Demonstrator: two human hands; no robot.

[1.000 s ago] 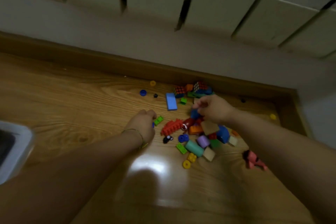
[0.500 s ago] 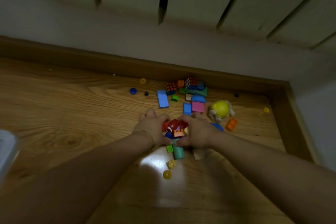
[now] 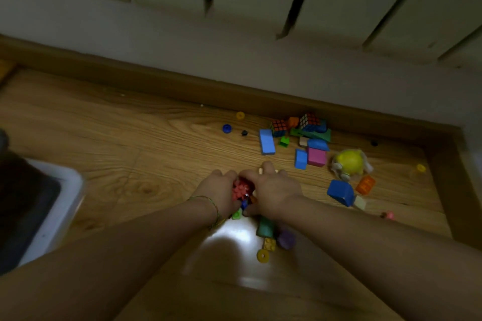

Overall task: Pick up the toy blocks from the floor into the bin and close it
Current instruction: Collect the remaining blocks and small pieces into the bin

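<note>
Here, left hand (image 3: 221,191) and right hand (image 3: 275,187) fingers (image 3: 267,166) apparently clasp blocks (image 3: 241,189) on wood floor (image 3: 130,159) by baseboard (image 3: 182,86).

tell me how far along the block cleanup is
Early. Done: nothing certain; the inside of the bin is too dark to judge. In hand: left hand and right hand cup a handful of blocks. Left: long blue block, pink block, yellow figure, yellow ring and more on the floor; bin not closed.
</note>
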